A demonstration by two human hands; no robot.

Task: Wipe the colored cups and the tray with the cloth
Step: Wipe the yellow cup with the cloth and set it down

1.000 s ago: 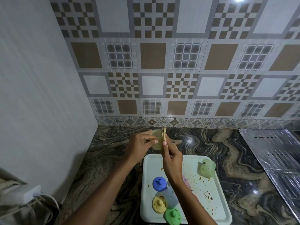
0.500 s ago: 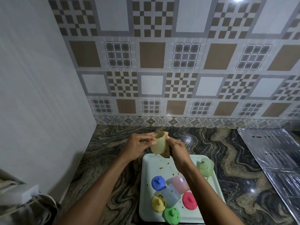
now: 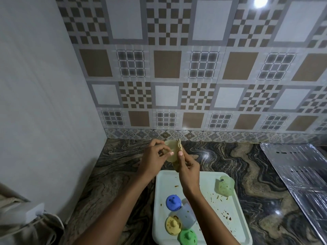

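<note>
Above the far edge of the white tray (image 3: pixel 228 209), my left hand (image 3: pixel 153 160) grips a pale yellow cup (image 3: pixel 170 150). My right hand (image 3: pixel 188 171) pinches a beige cloth (image 3: pixel 179 147) against that cup, with the cloth's lower end hanging below my fingers. On the tray a pale green cup (image 3: pixel 224 185) lies at the far right. A blue lid (image 3: pixel 173 202), a yellow lid (image 3: pixel 173 225), a green lid (image 3: pixel 188 237) and a translucent bluish cup (image 3: pixel 186 219) sit near the tray's left side. Brown crumbs dot the tray.
The tray lies on a dark marbled counter (image 3: pixel 115 174). A ribbed metal draining board (image 3: pixel 300 170) lies at the right. A plain wall stands at the left and patterned tiles at the back. A grey bag and white box (image 3: pixel 23 216) sit at the lower left.
My right hand has turned and shifted left, so its arm now hides the pink cup and red lid. The cloth has moved from inside the cup's mouth to its side.
</note>
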